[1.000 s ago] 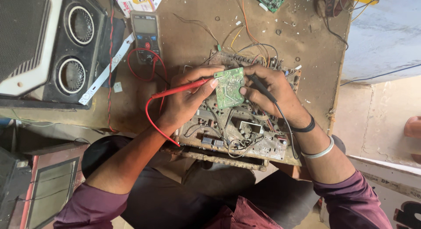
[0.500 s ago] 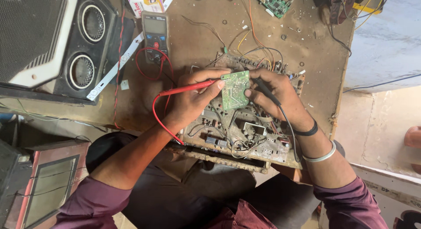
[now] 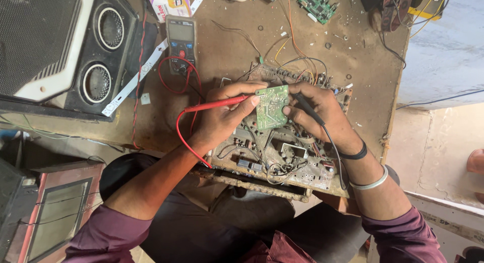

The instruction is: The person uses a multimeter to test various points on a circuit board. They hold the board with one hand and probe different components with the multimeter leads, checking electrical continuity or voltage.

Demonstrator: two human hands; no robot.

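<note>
Hands: left (image 3: 222, 119), right (image 3: 322, 112) | small green board (image 3: 272, 107) between, touching both

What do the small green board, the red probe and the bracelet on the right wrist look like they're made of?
Small green board: likely fibreglass laminate, matte green with pale solder traces. Red probe: smooth moulded plastic, with a rubbery-looking red lead. Bracelet: probably metal, judging by its silvery shine.
</note>
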